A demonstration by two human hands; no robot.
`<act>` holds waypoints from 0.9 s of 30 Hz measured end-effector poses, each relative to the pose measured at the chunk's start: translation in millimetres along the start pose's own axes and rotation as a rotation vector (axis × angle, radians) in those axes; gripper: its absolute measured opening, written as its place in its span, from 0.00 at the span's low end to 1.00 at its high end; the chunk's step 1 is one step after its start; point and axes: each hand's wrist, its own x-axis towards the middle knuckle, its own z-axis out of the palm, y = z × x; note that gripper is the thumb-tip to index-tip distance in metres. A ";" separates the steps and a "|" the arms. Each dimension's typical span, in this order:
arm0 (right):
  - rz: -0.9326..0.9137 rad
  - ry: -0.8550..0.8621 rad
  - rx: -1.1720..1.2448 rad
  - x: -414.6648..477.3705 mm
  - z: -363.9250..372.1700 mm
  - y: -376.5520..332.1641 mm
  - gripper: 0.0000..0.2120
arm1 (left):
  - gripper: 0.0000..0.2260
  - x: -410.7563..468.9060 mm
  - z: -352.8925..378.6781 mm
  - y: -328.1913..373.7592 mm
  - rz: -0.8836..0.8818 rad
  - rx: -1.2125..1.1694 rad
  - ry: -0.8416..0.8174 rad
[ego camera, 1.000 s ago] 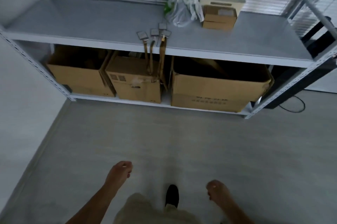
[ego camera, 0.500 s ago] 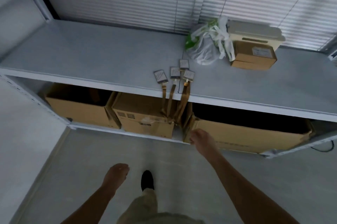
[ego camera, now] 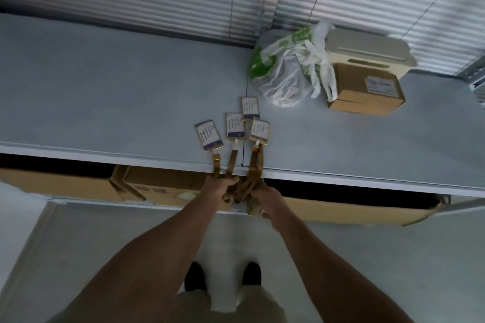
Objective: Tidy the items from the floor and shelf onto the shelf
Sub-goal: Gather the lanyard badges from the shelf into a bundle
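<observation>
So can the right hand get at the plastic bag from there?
Probably yes: the shelf between the right hand and the bag is bare apart from the badges, but that hand grips their straps.

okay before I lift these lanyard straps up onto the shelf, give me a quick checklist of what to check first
1. Both hands on the straps: ok. The left hand and right hand are closed on the bunched brown lanyard straps just below the shelf edge.
2. All straps gathered: cannot tell; the bunch hides the ends.
3. Badge cards lying on the shelf: ok. Four badge cards lie flat near the edge.
4. Bare shelf space beside the cards: ok, open to their left.
5. Plastic bag and small cardboard box clear of the cards: ok, both sit farther back.
</observation>
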 end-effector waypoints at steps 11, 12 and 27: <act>0.049 -0.059 0.050 40.9 35.2 -5.0 0.02 | 0.07 -25.9 -26.5 -7.3 0.235 0.323 0.149; 0.026 -0.050 0.012 32.7 33.1 -4.5 0.02 | 0.07 -31.3 -31.0 -5.2 0.260 0.308 0.150; -0.269 -0.163 0.155 -29.9 -4.8 -36.3 0.21 | 0.07 -77.0 16.4 61.7 0.164 -0.167 -0.132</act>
